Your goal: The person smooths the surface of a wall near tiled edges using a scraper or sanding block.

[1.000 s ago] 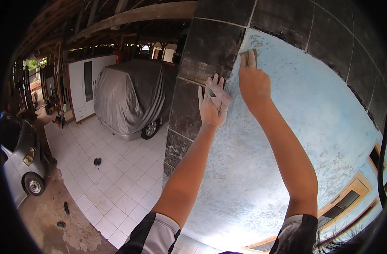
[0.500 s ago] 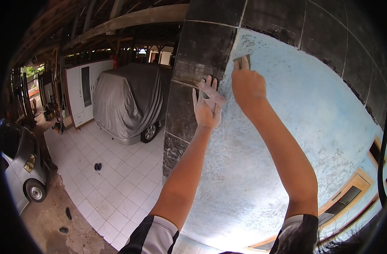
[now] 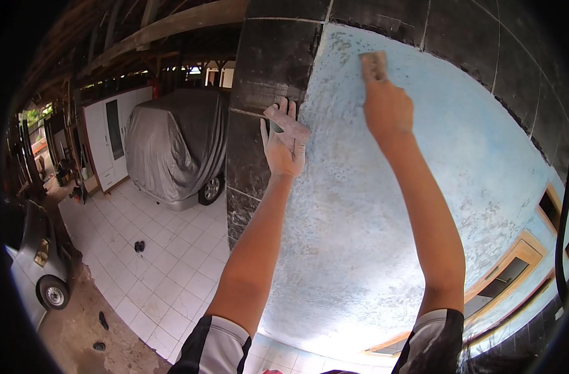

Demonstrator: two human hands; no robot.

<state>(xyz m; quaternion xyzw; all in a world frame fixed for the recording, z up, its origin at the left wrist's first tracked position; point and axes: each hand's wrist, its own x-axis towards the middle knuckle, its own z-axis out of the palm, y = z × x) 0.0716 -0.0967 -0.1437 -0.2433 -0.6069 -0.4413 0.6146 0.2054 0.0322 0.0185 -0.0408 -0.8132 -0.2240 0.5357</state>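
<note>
Hands: both arms reach up along the wall in the middle of the frame, left hand (image 3: pixel 283 146) lower, right hand (image 3: pixel 387 106) higher and to the right.
Right hand: closed on a small brownish sanding block (image 3: pixel 373 65), pressing it flat against the blue wall (image 3: pixel 421 187) near the top centre of the frame, just below the dark tiles.
Left hand: fingers spread and flat against the edge where the dark tiles meet the blue surface; a pale strip of sandpaper (image 3: pixel 287 121) lies slanted across its back and fingers. How the strip is held, I cannot tell.
Wall: rough, mottled pale blue with grey speckles, filling the right half of the frame.
Tiles: dark tiles (image 3: pixel 265 68) run down the column left of the blue patch and across the top right.
Floor: white tiled floor (image 3: pixel 166 268) at lower left, giving way to bare dirt at the bottom left corner.
Covered car: a car under a grey cover (image 3: pixel 172 146) stands at left centre, with a white cabinet (image 3: pixel 107 140) just left of it.
Second car: the front of a silver car (image 3: pixel 38 262) shows at the far left edge.
Window: a wood-framed window (image 3: pixel 508 277) sits at lower right.
Sleeves: black and white sleeves (image 3: pixel 216 343) at the bottom edge.
</note>
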